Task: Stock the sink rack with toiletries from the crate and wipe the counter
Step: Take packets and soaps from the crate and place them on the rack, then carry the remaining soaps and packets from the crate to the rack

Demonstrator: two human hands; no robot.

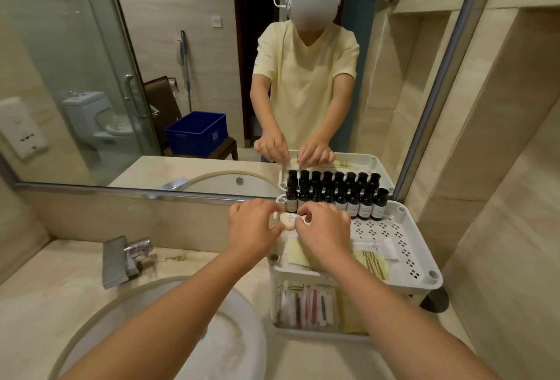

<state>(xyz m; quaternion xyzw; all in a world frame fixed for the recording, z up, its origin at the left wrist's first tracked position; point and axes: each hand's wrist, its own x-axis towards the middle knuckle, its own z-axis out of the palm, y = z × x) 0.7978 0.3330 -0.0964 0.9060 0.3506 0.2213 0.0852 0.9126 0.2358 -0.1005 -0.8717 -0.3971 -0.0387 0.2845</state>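
Centre of frame: the left hand (251, 228) and right hand (324, 235) both pinch a small round soap (287, 221) between curled fingers and thumb, at the back left corner of the white rack's (424, 261) top tier. Dark bottles (348, 202) stand in a row along the tier's back edge, just behind the soap. Flat packets (374, 260) lie at the tier's front. The blue crate (197, 134) shows in the mirror (91, 46), left of centre. The sink (181, 343) occupies the lower left.

No text could be read, pale labels on the dark bottles (353, 208) right of centre too small, print on the white sachet (377, 247) blurred, white mark on the blue crate (197, 134) illegible.
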